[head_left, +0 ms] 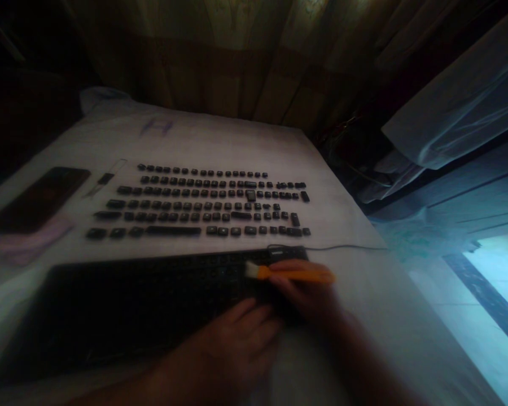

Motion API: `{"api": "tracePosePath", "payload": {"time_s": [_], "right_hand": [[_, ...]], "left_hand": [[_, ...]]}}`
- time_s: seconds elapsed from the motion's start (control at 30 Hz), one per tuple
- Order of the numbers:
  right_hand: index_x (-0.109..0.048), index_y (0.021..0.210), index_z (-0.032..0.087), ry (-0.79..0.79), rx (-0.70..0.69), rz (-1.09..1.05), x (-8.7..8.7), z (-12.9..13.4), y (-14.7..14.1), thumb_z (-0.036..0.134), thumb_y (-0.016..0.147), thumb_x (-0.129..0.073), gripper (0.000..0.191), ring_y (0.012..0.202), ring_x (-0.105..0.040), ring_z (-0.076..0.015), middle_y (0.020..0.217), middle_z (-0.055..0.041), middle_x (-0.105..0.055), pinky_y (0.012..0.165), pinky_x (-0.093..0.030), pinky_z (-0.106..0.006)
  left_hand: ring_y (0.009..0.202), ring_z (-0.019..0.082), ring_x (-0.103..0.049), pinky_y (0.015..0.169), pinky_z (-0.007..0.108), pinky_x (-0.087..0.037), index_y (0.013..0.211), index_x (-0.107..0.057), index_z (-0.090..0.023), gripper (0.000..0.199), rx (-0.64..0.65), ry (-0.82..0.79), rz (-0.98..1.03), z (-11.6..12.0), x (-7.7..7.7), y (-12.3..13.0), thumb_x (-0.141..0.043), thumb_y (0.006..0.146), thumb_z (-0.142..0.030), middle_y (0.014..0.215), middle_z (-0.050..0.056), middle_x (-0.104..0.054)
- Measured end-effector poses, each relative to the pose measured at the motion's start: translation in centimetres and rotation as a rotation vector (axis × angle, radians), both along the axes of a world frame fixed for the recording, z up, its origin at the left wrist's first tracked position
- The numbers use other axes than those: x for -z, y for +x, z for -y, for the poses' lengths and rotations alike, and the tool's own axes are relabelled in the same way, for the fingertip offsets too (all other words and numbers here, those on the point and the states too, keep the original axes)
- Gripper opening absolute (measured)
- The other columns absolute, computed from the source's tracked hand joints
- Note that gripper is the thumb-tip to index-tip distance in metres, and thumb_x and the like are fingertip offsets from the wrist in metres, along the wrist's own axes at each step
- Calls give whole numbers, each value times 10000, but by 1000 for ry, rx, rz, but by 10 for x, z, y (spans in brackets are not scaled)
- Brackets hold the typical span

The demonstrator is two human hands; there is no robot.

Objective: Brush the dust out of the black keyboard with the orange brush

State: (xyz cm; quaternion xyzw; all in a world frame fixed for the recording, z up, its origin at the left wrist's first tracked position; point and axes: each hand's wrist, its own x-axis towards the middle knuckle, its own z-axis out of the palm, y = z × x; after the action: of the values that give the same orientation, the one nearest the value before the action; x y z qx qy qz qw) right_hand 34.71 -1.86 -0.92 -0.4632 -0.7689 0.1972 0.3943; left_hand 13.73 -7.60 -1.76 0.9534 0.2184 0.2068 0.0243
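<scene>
A black keyboard base (152,304) without its keycaps lies across the near part of the white-covered table. My right hand (307,287) grips a brush with an orange handle (305,275), its pale bristles over the right part of the base. Fingers stretched out, my left hand (245,338) rests on the lower right part of the base, with nothing seen in it. Beyond the base, loose black keycaps (173,204) are laid out in several rows. The picture is dark and somewhat blurred.
At the left are a dark phone (40,197), a pink cloth (34,239) and a slim tool with a wire loop (105,179). A thin cable (347,246) runs right from the base to the table's edge. A curtain (220,73) hangs behind the table.
</scene>
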Motion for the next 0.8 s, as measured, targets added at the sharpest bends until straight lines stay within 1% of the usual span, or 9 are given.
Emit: {"api": "tracePosePath", "payload": {"time_s": [0.13, 0.23, 0.43, 0.67, 0.8], "right_hand": [[-766, 825, 240, 6, -10, -21, -2, -1, -1, 326, 904, -661, 158, 636, -769, -202, 745, -24, -804, 603, -653, -297], [-766, 821, 237, -21, -22, -56, -4, -1, -2, 299, 891, -666, 137, 631, -768, -198, 743, -23, -804, 581, -648, -282], [-758, 778, 233, -55, -37, -128, -6, -1, -4, 263, 878, -670, 137, 597, -759, -189, 707, -16, -796, 554, -635, -266], [-754, 772, 229, -138, 12, -230, -3, 1, -3, 284, 860, -699, 118, 601, -749, -186, 687, -16, -781, 571, -626, -264], [-755, 781, 225, -235, 60, -350, -2, 1, -2, 282, 842, -718, 91, 578, -733, -169, 660, -7, -765, 543, -601, -237]], "left_hand": [[1200, 182, -581, 1126, 359, -374, 1114, -686, -210, 259, -1, 13, 14, -1, -2, 0, -453, 1013, -261, 1263, -5, -691], [1199, 178, -580, 1134, 354, -360, 1106, -686, -206, 274, -19, 20, 33, -2, -3, 0, -429, 1017, -237, 1256, -5, -695], [1217, 190, -573, 1134, 370, -362, 1143, -672, -201, 262, 0, 4, 0, -1, -1, 0, -452, 1007, -246, 1285, 11, -680], [1208, 185, -578, 1136, 367, -355, 1145, -670, -211, 256, -3, 14, -14, 0, 0, -1, -459, 1008, -259, 1278, 1, -682], [1213, 186, -582, 1122, 367, -367, 1144, -671, -224, 243, -3, 25, -13, -1, 0, 0, -476, 1006, -271, 1289, -12, -683]]}}
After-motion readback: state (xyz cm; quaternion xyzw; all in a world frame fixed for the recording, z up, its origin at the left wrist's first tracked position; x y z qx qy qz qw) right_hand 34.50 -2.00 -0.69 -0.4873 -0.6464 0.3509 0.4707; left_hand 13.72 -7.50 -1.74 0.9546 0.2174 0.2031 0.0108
